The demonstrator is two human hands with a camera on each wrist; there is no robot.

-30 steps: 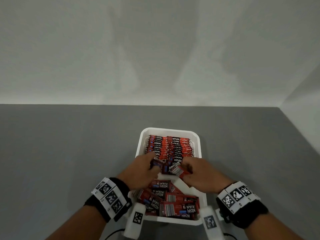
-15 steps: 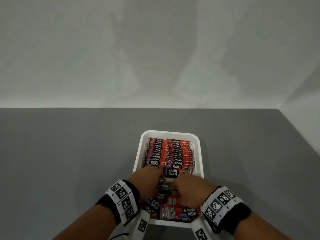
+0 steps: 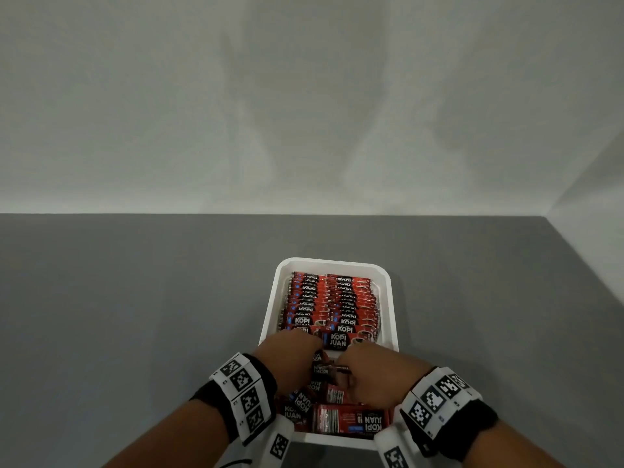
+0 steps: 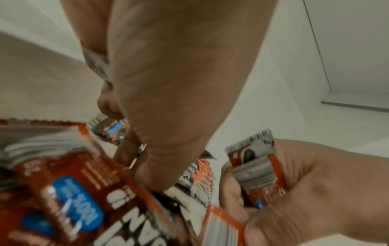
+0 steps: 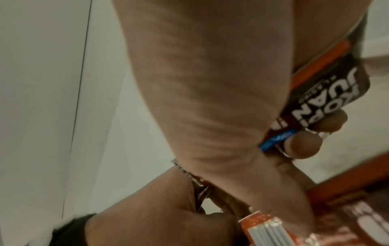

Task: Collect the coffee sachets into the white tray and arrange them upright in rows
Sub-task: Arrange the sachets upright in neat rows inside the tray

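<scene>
The white tray (image 3: 332,263) holds red-and-black coffee sachets standing in upright rows (image 3: 331,302) in its far half. Loose sachets (image 3: 344,418) lie flat in a heap in its near half. Both hands are inside the tray, just in front of the rows. My left hand (image 3: 314,349) curls its fingers down into the heap, and the left wrist view shows it pinching a sachet (image 4: 111,131). My right hand (image 3: 347,366) grips a sachet (image 5: 328,93) between thumb and fingers (image 5: 303,146). The same sachet (image 4: 256,168) shows in the left wrist view.
The tray sits on a grey tabletop (image 3: 135,315) that runs back to a pale wall (image 3: 304,113). A second wall (image 3: 594,231) closes the right side. Tagged bands are on both wrists.
Both hands drew back from the front of the upright rows to the loose heap. One more sachet now stands at the front of the rows.
</scene>
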